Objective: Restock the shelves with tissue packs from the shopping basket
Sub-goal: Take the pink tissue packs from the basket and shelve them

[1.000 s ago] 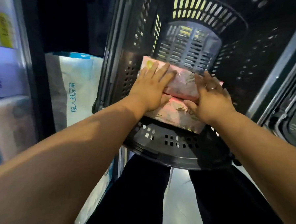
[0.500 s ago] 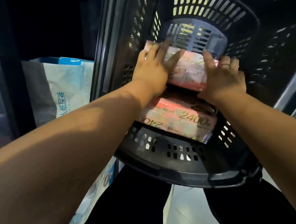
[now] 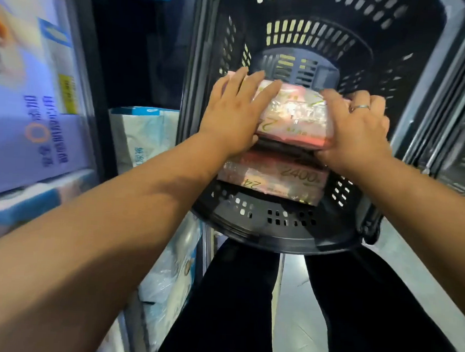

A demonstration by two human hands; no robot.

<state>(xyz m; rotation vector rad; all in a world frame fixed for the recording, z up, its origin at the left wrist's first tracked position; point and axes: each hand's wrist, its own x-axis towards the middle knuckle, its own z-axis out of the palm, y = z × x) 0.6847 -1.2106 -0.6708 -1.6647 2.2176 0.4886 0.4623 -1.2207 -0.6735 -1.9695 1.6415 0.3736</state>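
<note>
A pink tissue pack (image 3: 296,116) is raised inside the black shopping basket (image 3: 277,232), held between both hands. My left hand (image 3: 231,116) grips its left end, fingers over the top and thumb underneath. My right hand (image 3: 357,128), with a ring on one finger, grips the right end the same way. A second pink tissue pack (image 3: 274,179), printed "2400", lies below it on the basket's near side.
Shelves on the left hold purple and white boxes (image 3: 32,127) and a white-and-blue pack (image 3: 139,133). More white packs (image 3: 172,275) sit lower on the left. My dark trouser legs (image 3: 232,310) stand on a grey floor (image 3: 291,313).
Both hands have lifted the upper pink pack off the lower one and closed round its ends. The camera has turned left, bringing the shelf boxes into view.
</note>
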